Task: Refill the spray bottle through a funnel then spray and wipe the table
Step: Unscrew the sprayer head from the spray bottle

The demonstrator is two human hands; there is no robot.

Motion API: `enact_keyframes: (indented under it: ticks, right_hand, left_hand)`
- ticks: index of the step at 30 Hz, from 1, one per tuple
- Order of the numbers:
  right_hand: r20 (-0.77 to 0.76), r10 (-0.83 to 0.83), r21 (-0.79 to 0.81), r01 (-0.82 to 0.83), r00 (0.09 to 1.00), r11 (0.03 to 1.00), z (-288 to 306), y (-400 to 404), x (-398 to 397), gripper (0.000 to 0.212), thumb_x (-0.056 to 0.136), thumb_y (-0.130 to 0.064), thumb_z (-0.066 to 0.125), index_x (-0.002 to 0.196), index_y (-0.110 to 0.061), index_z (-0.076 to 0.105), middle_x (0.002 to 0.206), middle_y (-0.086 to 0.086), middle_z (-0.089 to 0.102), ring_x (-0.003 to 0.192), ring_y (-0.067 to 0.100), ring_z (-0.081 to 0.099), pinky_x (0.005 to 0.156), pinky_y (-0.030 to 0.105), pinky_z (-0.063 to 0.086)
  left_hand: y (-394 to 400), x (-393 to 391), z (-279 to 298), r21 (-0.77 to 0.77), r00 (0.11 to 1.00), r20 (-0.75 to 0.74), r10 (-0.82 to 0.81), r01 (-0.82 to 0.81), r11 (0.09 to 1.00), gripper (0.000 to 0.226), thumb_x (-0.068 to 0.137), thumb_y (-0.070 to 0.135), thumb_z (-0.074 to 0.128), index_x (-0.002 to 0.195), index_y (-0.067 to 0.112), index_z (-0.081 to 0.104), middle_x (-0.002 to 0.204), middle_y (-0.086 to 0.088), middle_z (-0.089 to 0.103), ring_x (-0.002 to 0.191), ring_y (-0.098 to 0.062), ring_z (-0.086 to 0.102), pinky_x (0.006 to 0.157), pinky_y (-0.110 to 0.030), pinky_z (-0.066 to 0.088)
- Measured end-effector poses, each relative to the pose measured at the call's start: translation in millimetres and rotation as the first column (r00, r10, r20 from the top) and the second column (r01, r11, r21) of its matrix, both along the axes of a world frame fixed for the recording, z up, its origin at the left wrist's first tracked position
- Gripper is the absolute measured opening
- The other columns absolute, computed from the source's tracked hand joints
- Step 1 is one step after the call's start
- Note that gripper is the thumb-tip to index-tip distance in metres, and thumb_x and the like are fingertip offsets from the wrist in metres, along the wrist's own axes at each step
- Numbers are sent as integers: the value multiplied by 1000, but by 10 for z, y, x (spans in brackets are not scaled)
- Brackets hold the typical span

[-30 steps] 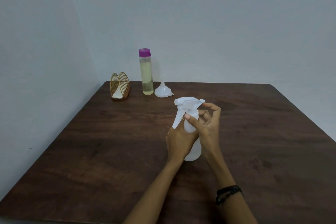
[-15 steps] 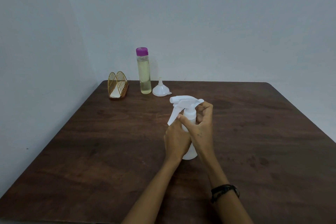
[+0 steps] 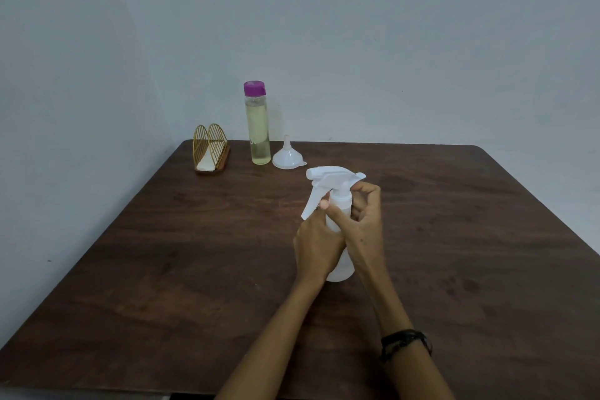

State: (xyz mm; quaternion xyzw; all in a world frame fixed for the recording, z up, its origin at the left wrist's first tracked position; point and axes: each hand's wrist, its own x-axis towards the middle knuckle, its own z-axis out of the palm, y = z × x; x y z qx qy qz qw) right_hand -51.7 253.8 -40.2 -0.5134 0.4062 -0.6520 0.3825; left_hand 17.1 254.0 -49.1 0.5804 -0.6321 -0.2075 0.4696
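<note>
Head view shows the spray bottle (image 3: pixel 339 237) standing upright on the desk (image 3: pixel 162 253), near its centre, held between both hands. Left hand (image 3: pixel 316 245) wraps the bottle body, clamped around it to stop rotation. Right hand (image 3: pixel 363 221) pinches the threaded collar just below the trigger head (image 3: pixel 331 178), thumb in front and fingers curled behind; this grip suits unscrewing the head, judged to be the first step before filling. Whether the collar has loosened cannot be told.

Bottle body is translucent white plastic, cylindrical, smooth; the trigger head is opaque white with a long lever pointing left. Funnel (image 3: pixel 287 156) rests mouth-down, spout up, at the far edge, a stable stance for a cone; it is translucent plastic. Just beside it stands the refill bottle (image 3: pixel 258 127), a tall clear cylinder of pale yellow liquid under a purple cap. Napkin holder (image 3: pixel 210 149), gold wire on a dark base, holds white tissue for wiping. Desk surface is dark wood grain, matte.
</note>
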Motion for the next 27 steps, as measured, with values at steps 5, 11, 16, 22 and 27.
enact_keyframes:
  ticks: [5, 11, 16, 22, 27]
  right_hand:
    - [93, 3, -11, -2, 996, 1000, 27, 22, 27, 28, 79, -7, 72, 99, -18, 55, 99, 3, 71, 94, 16, 69, 82, 31, 55]
    - [10, 20, 36, -20, 1000, 999, 26, 36, -58, 26, 85, -25, 62, 111, -21, 63, 119, -3, 54, 108, 1, 57, 91, 15, 48]
    - [5, -26, -17, 26, 1000, 1000, 27, 46, 9, 45, 71, -26, 79, 107, -36, 55, 114, 5, 58, 103, 16, 64, 86, 27, 54]
    - [179, 11, -27, -7, 984, 1000, 27, 74, -15, 40, 82, -20, 61, 119, -21, 43, 98, -2, 68, 92, 5, 67, 78, 19, 52]
    - [126, 0, 20, -2, 992, 1000, 30, 39, -21, 51, 76, -16, 73, 115, -29, 44, 94, 2, 70, 93, 13, 68, 82, 24, 54]
  left_hand:
    - [-10, -11, -37, -22, 1000, -10, 9, -9, 1000, 33, 86, 39, 51, 110, 18, 58, 96, 3, 67, 86, -8, 59, 71, -21, 45]
    - [-56, -4, -111, 162, 993, -111, -34, 51, 985, 55, 69, 57, 57, 117, 29, 55, 105, 5, 66, 97, -16, 61, 87, -27, 48]
    - [-3, -10, -40, 82, 1000, 28, 9, -12, 997, 35, 87, 38, 53, 106, 10, 60, 97, -2, 68, 91, -17, 63, 71, -19, 38]
    - [19, -14, -55, 58, 996, -90, -6, 11, 998, 45, 69, 58, 56, 87, 17, 62, 77, 12, 63, 69, 1, 55, 63, -16, 41]
    - [17, -6, -19, 51, 997, -70, -24, 28, 998, 43, 74, 48, 55, 102, 17, 61, 89, 7, 66, 78, -3, 56, 69, -21, 45]
